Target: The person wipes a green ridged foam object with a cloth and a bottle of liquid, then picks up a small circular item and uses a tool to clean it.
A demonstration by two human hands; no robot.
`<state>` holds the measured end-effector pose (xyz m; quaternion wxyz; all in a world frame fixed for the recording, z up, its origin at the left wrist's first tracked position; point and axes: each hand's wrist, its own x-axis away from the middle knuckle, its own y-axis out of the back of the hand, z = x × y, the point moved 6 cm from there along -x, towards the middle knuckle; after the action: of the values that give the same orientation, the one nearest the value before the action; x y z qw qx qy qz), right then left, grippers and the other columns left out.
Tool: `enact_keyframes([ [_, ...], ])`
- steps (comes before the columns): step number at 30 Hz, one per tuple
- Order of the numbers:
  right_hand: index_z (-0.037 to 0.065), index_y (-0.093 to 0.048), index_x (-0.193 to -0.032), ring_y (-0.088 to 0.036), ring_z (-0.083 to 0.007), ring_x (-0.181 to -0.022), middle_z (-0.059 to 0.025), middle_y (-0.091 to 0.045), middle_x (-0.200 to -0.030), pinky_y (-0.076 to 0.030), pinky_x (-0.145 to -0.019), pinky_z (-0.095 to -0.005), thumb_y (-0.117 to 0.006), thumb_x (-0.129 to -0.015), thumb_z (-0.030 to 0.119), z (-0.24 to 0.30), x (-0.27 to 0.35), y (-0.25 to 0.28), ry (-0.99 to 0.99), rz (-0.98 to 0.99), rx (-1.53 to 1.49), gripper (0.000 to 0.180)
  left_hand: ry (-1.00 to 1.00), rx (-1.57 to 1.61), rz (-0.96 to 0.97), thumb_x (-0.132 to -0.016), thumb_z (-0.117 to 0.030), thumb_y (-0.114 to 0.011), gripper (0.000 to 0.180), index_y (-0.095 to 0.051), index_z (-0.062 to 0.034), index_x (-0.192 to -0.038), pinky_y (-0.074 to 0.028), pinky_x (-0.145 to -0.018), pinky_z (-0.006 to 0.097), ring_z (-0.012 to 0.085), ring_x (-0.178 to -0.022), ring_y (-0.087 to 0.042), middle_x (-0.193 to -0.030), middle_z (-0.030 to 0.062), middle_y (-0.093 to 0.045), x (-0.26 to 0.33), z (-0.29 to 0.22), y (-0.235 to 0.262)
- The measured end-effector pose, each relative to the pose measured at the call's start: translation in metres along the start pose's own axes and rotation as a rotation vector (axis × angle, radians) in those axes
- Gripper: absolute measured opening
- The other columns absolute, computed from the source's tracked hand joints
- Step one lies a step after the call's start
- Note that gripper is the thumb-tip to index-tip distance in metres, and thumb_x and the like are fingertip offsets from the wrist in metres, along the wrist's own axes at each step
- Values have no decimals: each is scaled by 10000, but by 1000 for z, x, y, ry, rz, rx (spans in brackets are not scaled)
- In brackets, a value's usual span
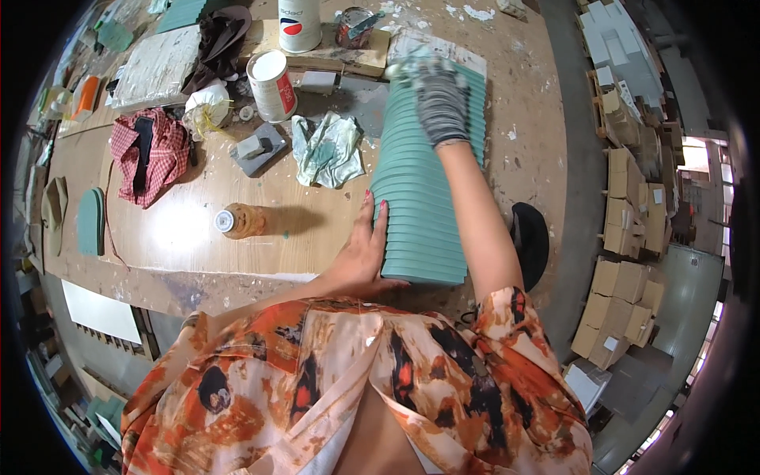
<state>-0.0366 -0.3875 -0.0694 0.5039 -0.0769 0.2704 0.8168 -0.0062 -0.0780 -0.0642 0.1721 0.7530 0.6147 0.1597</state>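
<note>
A long row of overlapping teal strips [419,214] runs away from me across the bench. My left hand [366,249] is bare and lies along the row's near left side, fingers stretched out, thumb at the near edge. Toward the far end, my right hand [442,99], in a grey knit glove, presses down on the strips. A pale, crumpled rag [408,71] seems bunched under its fingers, which are partly smeared by motion. Left of the row lies a crumpled white and green-stained cloth [326,150]. An amber bottle [244,222] with a pale cap stands nearer me.
White cans [271,87] and an open tin [356,30] stand at the back. A grey block [259,148], a red checked cloth [150,154] and teal sole-shaped pieces [90,222] lie left. A black object [529,245] sits by my right forearm. Cardboard boxes [613,297] line the right.
</note>
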Motion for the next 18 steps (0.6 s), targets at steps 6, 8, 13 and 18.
enact_keyframes([
  [6, 51, -497, -1360, -559, -311, -1159, -159, -567, -1312, -458, -940, -365, -396, -971, 324, -62, 17, 136, -193, -29, 1130, 486, -37, 24, 6, -715, -444, -813, 1272, 56, 107, -1462, -186, -1138, 553, 595, -1381, -48, -1455, 457, 31, -4, -4, 3],
  [8, 0, -604, -1191, -627, -314, -996, -200, -663, -1098, -487, -826, -404, -420, -986, 394, -71, 17, 181, -191, -150, 783, 480, -100, 40, 7, -717, -438, -813, 1267, 54, 108, -1462, -184, -1135, 560, 602, -1377, -48, -1451, 462, 30, -9, -7, -1],
  [13, 88, -530, -1334, -482, -308, -1290, -251, -513, -1344, -364, -1083, -410, -395, -939, 608, -16, -37, 133, -319, -82, 590, 668, -107, 24, -55, -714, -427, -817, 1264, 50, 109, -1461, -180, -1129, 577, 618, -1367, -50, -1440, 476, 28, 0, -1, 5],
  [18, 98, -427, -1419, -327, -426, -1368, -228, -369, -1478, -258, -1116, -553, -418, -937, 445, -7, -25, 15, -197, -39, 1282, 595, -100, 31, -73, -703, -424, -824, 1275, 50, 108, -1462, -185, -1126, 578, 622, -1365, -50, -1438, 477, 25, 0, 4, 6],
])
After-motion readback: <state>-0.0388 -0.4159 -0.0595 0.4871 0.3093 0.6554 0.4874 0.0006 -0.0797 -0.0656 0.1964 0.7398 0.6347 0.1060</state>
